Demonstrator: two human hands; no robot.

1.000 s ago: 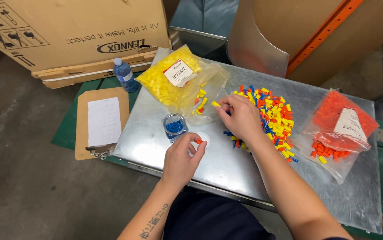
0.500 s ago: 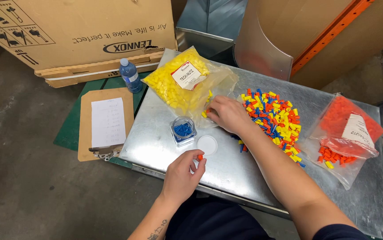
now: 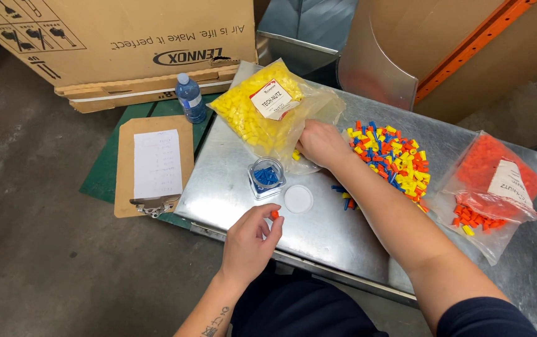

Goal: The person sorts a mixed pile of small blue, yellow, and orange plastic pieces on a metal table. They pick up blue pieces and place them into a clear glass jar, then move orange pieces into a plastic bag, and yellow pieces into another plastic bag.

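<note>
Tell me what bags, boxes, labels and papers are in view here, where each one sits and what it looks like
Clear bag of yellow connectors, white label with red edge: table's far left; right hand at its mouth.
Clear bag of orange connectors, white label: table's right side.
Brown cardboard box, black print: floor, upper left.
Brown clipboard with white sheet: left of table.
Blue-capped water bottle: beside the box.
Left hand pinches an orange connector.

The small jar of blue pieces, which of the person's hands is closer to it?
Left. The left hand, pinching an orange piece, sits just below the jar. The right hand is up and to its right, at the yellow bag's opening.
</note>
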